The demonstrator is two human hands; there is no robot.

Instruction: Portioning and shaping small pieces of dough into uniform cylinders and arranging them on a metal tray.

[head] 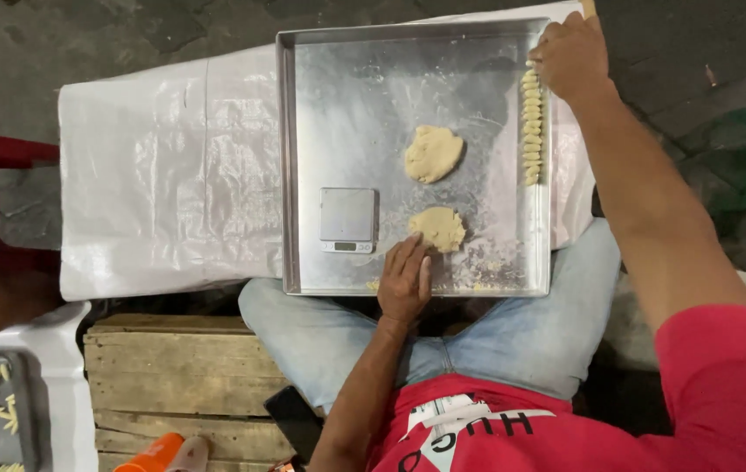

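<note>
Metal tray (303, 157) on white sheeting (163, 166) over dark floor (84, 35); left fingers (414, 259) loosely apart by dough lump (438, 229).

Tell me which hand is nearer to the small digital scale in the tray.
Left. The left hand rests just to the right of and below the scale, fingertips on the nearer dough lump. The right hand is at the tray's far right corner, by the row of dough pieces.

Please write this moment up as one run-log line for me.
left hand: fingers touching near dough lump | right hand: at top of dough-piece row | metal tray: second lump, small scale
</note>
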